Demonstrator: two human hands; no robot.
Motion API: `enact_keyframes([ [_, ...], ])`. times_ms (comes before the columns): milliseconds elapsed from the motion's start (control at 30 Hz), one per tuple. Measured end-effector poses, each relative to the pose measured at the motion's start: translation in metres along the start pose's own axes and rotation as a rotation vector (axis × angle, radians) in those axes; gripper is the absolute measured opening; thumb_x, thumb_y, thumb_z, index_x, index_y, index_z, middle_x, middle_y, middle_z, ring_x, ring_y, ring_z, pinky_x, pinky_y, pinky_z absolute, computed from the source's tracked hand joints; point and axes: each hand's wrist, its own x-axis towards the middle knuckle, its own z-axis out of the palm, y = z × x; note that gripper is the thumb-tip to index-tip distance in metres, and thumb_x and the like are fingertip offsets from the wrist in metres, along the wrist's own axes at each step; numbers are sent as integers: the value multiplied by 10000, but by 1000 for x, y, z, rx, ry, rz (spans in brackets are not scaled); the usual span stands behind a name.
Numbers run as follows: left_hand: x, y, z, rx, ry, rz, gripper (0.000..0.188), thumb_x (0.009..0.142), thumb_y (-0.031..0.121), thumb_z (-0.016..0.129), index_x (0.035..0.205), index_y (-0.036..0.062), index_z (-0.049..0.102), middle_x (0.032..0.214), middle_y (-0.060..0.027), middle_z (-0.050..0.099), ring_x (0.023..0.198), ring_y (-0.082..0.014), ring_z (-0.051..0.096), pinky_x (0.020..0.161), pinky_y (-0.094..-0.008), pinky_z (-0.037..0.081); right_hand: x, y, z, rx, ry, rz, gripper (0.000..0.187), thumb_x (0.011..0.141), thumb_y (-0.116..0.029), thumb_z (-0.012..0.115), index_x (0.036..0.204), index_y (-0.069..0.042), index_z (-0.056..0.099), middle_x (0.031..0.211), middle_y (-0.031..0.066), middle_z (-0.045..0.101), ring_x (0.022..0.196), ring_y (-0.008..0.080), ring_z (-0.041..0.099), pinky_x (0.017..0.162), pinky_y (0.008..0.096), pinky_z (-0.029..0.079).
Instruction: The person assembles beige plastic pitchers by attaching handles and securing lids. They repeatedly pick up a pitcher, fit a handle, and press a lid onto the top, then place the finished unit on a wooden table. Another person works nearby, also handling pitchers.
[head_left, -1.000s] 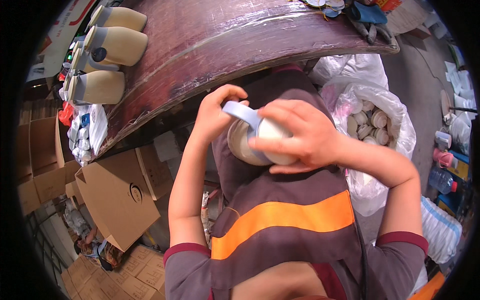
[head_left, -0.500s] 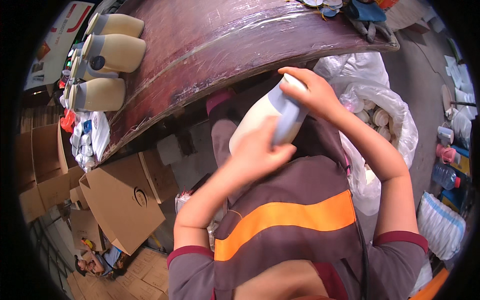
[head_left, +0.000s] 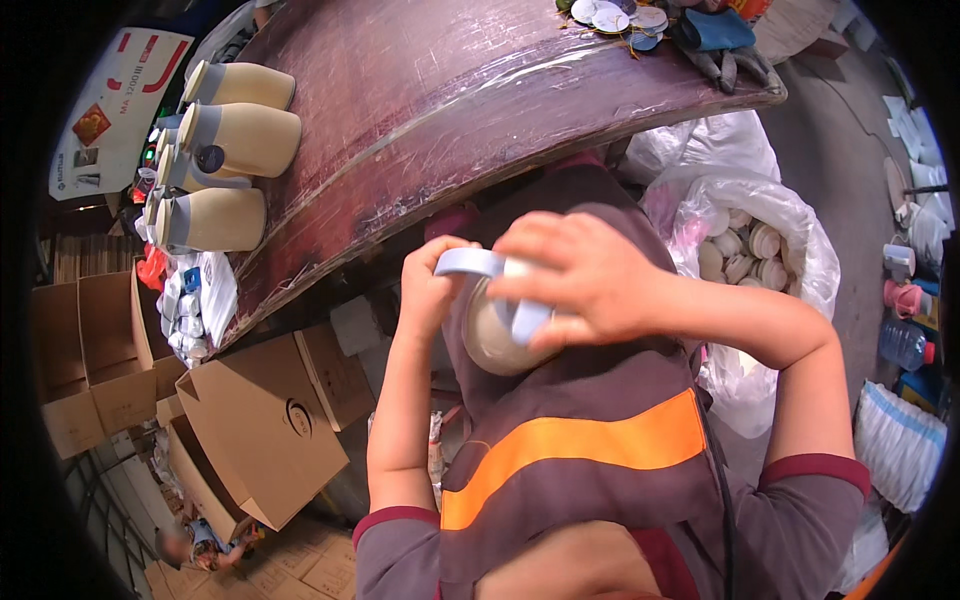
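Observation:
A cream jug with a pale grey-blue collar and handle stands tipped toward me over my lap, its top facing up. My left hand is closed around the handle at the jug's left side. Over the mouth lies my right hand, its fingers curled about the white lid; they are slightly smeared by motion and cover most of the lid. Several similar jugs stand in a row at the left end of the dark red table.
A clear plastic bag of white lids stands to my right. Round tags and a grey glove lie on the table's far right. Cardboard boxes crowd the lower left, with another person beyond them. Bottles stand at far right.
The jug has swung from lying slanted to mouth up, closer to me. My left hand has gone from its body to the handle; my right hand has come down and left over the lid.

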Motion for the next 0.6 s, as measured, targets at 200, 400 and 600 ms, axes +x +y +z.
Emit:
enact_keyframes([
  [200, -40, 40, 21, -276, -371, -149, 300, 865, 270, 645, 975, 3, 565, 580, -22, 533, 458, -84, 492, 448, -216, 397, 6, 56, -8, 496, -146, 458, 499, 917, -398, 558, 1317, -100, 542, 1317, 152, 494, 1269, 294, 434, 1080, 394, 323],
  [400, -38, 37, 38, -461, -122, -100, 213, 933, 248, 596, 928, 43, 540, 618, -13, 509, 477, -82, 449, 457, -230, 379, 38, 149, -36, 100, -16, 615, 533, 930, -435, 549, 1304, -56, 537, 1359, 164, 496, 1289, 311, 433, 1070, 403, 338],
  [600, -32, 29, 52, -549, -19, -60, 205, 930, 234, 599, 962, 45, 525, 659, -25, 517, 543, -90, 474, 509, -236, 405, 26, 282, -58, -1257, 496, 757, 524, 829, -475, 640, 1190, -99, 590, 1208, 89, 598, 1127, 266, 559, 915, 384, 441],
])
